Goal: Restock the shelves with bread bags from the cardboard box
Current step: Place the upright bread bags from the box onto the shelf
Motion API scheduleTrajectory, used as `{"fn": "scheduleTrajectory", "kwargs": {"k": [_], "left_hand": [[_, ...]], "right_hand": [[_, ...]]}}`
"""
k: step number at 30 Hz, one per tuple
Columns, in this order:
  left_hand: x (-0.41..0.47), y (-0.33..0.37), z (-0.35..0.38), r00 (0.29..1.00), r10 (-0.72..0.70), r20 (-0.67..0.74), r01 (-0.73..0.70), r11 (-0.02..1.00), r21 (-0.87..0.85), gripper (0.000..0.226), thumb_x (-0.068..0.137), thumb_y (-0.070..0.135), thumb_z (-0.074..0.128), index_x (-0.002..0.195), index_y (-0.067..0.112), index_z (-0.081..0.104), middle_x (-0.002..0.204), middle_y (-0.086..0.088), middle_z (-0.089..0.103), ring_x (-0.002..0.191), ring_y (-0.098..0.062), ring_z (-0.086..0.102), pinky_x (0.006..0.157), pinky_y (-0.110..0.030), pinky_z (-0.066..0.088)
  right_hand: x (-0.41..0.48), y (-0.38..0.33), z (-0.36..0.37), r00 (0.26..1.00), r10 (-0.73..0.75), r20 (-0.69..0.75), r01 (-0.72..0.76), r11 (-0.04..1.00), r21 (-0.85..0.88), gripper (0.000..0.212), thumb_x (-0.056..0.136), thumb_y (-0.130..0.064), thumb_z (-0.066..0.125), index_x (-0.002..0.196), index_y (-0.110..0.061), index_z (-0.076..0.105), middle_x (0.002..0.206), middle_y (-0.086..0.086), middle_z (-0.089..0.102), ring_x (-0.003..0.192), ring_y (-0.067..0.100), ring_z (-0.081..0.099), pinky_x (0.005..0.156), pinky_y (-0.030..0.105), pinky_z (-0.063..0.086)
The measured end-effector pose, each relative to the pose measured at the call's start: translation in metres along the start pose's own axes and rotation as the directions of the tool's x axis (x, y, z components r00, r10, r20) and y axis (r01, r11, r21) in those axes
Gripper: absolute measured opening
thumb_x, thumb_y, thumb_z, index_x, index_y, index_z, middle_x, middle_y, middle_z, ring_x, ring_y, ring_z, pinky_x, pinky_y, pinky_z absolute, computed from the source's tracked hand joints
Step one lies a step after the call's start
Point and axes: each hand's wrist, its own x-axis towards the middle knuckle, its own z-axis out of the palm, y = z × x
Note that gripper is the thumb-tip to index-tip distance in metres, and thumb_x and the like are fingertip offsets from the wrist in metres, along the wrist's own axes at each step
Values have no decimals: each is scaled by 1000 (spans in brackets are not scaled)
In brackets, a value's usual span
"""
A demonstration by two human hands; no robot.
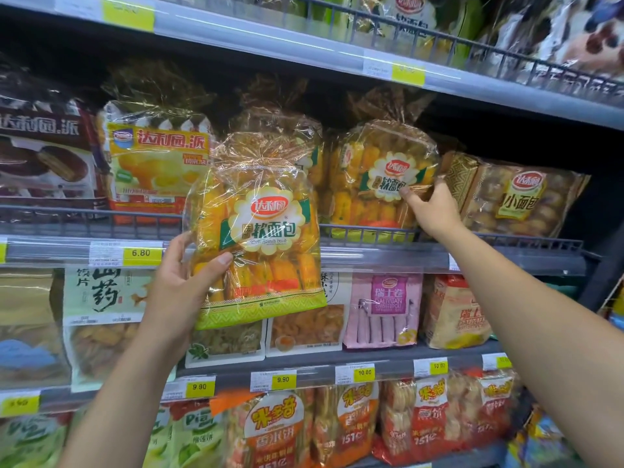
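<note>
My left hand (184, 282) grips a clear bread bag (260, 231) with yellow rolls and a green bottom strip, holding it upright in front of the middle shelf (388, 256). My right hand (430, 207) pinches the right side of a matching bread bag (374, 184) that stands on that shelf. A third bag of the same bread (280, 130) stands behind the held one, mostly hidden by it. The cardboard box is not in view.
A yellow pie bag (155, 163) stands left of the bread, a small-bread bag (513, 197) right of it. A wire rail (101, 219) fronts the middle shelf. Shelves above and below hold several snack packs, with yellow price tags (141, 253) along the edges.
</note>
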Motion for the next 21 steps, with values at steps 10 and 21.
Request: {"fn": "scheduleTrajectory", "kwargs": {"k": [10, 21], "left_hand": [[1, 3, -4, 999, -46, 4, 46, 999, -5, 88, 71, 54, 84, 147, 44, 40, 161, 3, 39, 143, -23, 43, 115, -53, 38], [41, 32, 10, 993, -38, 112, 45, 997, -58, 88, 63, 63, 89, 138, 33, 56, 141, 3, 64, 130, -25, 60, 111, -57, 44]], "right_hand": [[-76, -21, 2, 965, -123, -232, 161, 975, 155, 51, 84, -26, 77, 129, -27, 53, 118, -3, 60, 89, 16, 62, 84, 39, 56], [-135, -80, 28, 836, -89, 541, -77, 958, 276, 34, 98, -52, 53, 126, -37, 41, 105, -21, 53, 79, -1, 52, 62, 19, 41]]}}
